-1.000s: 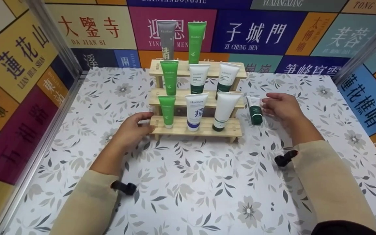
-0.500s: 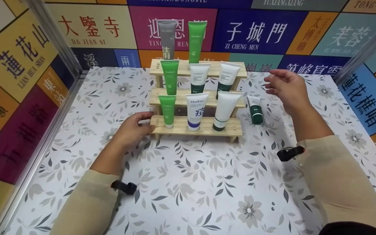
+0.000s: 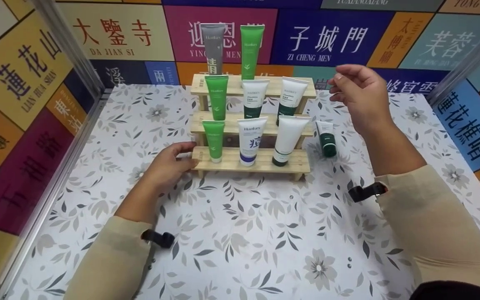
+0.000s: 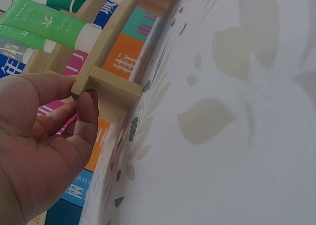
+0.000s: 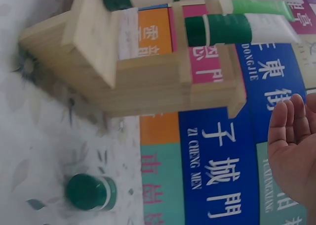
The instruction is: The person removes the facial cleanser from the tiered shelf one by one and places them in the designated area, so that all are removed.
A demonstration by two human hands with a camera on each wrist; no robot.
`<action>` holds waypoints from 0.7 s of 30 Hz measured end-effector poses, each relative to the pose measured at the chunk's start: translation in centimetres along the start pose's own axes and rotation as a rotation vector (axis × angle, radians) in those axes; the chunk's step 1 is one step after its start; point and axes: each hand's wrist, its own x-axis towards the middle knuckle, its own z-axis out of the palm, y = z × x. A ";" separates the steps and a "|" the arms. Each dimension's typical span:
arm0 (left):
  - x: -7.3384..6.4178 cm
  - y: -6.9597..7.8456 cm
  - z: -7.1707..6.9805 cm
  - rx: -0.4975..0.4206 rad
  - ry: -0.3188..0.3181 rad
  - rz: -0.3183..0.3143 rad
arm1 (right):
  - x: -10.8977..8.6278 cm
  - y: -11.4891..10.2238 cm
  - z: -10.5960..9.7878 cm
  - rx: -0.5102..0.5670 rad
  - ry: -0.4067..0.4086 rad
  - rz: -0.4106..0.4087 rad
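A three-tier wooden display rack [image 3: 256, 166] stands at the centre of the head view, bearing several upright squeeze tubes. My left hand [image 3: 171, 164] pinches the left end of its lowest tier; in the left wrist view the thumb and a finger meet at the shelf corner [image 4: 84, 80]. Raised to the right of the top tier is my right hand [image 3: 365, 98], its fingers loosely bent and nothing in them. A white-and-green tube [image 3: 327, 138] lies on the table below that hand, right of the rack. The right wrist view shows only its green cap [image 5: 89, 192] end.
On the bottom tier are a green tube [image 3: 214, 141], a white-and-blue tube [image 3: 250, 139] and a white tube [image 3: 288, 139]. A grey tube [image 3: 213, 48] and a taller green tube [image 3: 250, 50] stand on top. Printed panels [image 3: 329, 39] wall the patterned table [image 3: 240, 233].
My right hand has risen from beside the lying tube, up and away to the level of the rack's top tier. My left hand stays at the rack; the tubes have not moved.
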 end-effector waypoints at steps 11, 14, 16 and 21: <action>-0.1 -0.1 -0.1 -0.003 0.000 0.035 | 1.7 -3.2 3.7 0.033 -0.102 -0.062; -0.1 -0.1 -0.1 0.009 0.007 0.036 | 2.3 -3.9 4.7 0.034 -0.125 -0.052; -0.1 0.0 -0.1 0.015 0.007 0.031 | 2.6 -4.3 5.5 0.038 -0.146 -0.043; -0.1 0.1 -0.1 0.020 -0.003 0.030 | 3.2 -4.8 7.1 0.009 -0.196 -0.049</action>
